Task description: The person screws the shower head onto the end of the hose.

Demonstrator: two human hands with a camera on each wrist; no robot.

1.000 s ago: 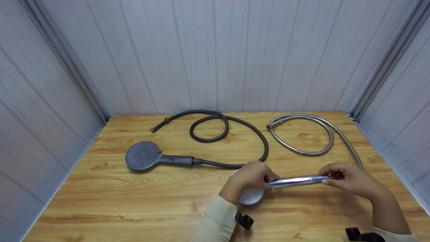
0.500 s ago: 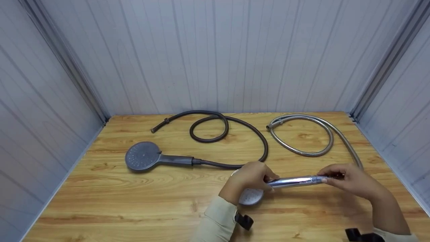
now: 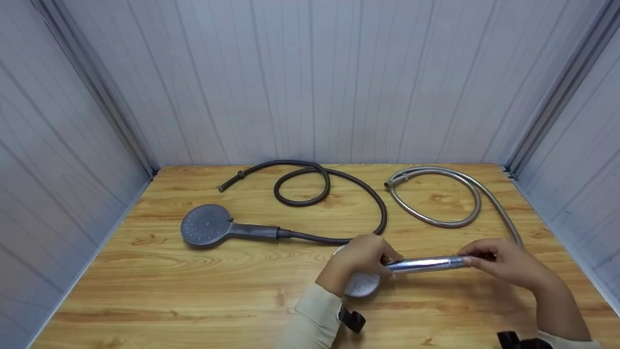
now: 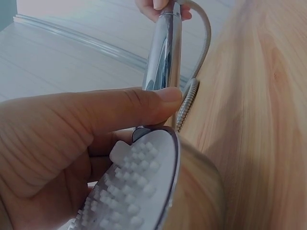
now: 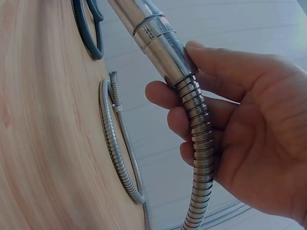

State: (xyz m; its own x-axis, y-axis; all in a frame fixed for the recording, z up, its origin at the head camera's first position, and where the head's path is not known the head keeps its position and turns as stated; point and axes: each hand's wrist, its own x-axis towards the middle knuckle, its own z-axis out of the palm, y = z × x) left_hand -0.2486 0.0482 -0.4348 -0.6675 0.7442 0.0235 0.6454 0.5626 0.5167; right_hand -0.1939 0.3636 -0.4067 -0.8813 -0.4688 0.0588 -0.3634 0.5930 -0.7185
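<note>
My left hand (image 3: 363, 257) grips a chrome shower head (image 3: 421, 264) where its handle meets the head. In the left wrist view the thumb lies across the neck, above the white nubbed spray face (image 4: 129, 191). At the handle's other end, my right hand (image 3: 508, 264) pinches the hose nut (image 5: 168, 60) with thumb and fingers. The ribbed metal hose (image 5: 201, 143) runs from that nut down across the right fingers. Nut and handle meet end to end in line. Part of the head is hidden behind the left hand.
A dark grey shower head (image 3: 206, 225) lies at left on the wooden table (image 3: 193, 300), its dark hose (image 3: 382, 206) looping behind. The silver hose's loop (image 3: 477, 198) rests at back right, with its free end (image 3: 389, 184) beside it. Panelled walls (image 3: 310, 82) enclose the back and sides.
My right fingers have shifted slightly round the hose nut, covering more of the hose behind it. The left hand and the chrome shower head stay in place.
</note>
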